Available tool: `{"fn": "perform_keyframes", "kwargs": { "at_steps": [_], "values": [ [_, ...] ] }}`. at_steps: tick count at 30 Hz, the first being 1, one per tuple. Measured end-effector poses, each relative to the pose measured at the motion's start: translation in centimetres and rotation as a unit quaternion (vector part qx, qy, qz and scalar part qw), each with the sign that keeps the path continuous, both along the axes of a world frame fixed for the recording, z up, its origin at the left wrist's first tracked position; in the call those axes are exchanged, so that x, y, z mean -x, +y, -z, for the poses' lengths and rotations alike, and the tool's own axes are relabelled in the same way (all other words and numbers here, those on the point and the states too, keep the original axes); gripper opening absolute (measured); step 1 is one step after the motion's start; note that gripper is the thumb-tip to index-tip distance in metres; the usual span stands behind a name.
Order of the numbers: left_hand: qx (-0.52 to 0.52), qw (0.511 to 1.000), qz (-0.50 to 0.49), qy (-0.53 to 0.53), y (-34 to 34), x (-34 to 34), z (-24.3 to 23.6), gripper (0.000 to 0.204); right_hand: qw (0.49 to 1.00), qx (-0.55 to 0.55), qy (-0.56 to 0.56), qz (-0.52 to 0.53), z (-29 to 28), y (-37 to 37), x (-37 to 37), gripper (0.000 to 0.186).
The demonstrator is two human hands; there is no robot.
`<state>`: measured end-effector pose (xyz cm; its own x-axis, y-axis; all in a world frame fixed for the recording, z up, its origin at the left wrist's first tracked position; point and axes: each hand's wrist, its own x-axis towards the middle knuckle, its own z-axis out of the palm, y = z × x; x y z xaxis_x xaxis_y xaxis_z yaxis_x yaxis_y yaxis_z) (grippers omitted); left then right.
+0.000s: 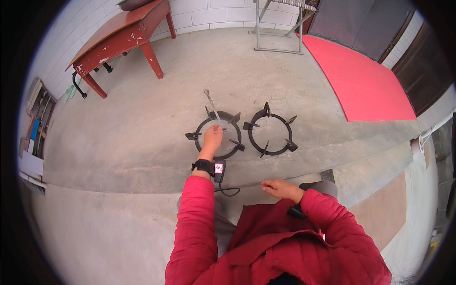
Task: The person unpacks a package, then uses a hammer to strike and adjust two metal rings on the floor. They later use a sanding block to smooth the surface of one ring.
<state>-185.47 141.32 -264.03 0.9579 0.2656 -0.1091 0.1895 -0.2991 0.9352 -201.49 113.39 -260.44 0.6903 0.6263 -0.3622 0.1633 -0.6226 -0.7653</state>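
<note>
My left hand (212,136) is closed on the lower end of a long silver metal tool (210,100), perhaps a spanner, inside the left black pot-support ring (239,135); its upper end extends past the far rim. A second black ring (272,153) with upright prongs lies on the concrete floor just to the right. My right hand (280,188) is lower right, near my knee, with loosely extended fingers and nothing visible in it.
A worn red wooden table (109,42) stands at the back left, a folding metal-framed stool (299,38) at the back. A pink mat (357,80) lies on the right by a doorway. Boards and clutter (35,128) line the far left wall.
</note>
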Motion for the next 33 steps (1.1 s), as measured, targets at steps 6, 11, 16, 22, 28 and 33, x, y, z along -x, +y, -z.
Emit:
{"fn": "perform_keyframes", "kwargs": {
  "at_steps": [6, 11, 16, 22, 28, 33],
  "values": [
    [-0.078, 0.991, -0.027, 0.106, -14.9, -11.4, 9.3, 0.033, 0.944, -0.217, 0.069, 0.24, -4.4, -19.6, -1.8, 0.028],
    [-0.062, 0.995, 0.0, 0.077, -27.8, -16.7, 4.1, 0.019, 0.911, -0.232, 0.081, 0.33, 0.5, -34.7, -7.7, 0.027],
    [0.114, 0.988, 0.101, 0.003, -34.1, -15.4, 3.1, 0.01, 0.892, -0.312, 0.096, 0.312, 5.0, -42.8, -9.2, 0.027],
    [-0.292, 0.822, 0.372, -0.316, -49.8, -2.3, 0.0, 0.014, 0.787, -0.463, 0.148, 0.379, 3.5, -50.1, -5.8, 0.036],
    [-0.416, 0.716, 0.503, -0.246, -53.9, 13.2, -1.5, 0.024, 0.957, -0.205, -0.034, 0.204, 2.0, -49.0, 6.5, 0.051],
    [-0.427, 0.71, 0.516, -0.218, -54.3, 20.1, 0.9, 0.02, 0.955, -0.067, -0.227, 0.18, 3.6, -47.3, 15.9, 0.035]
  ]
}}
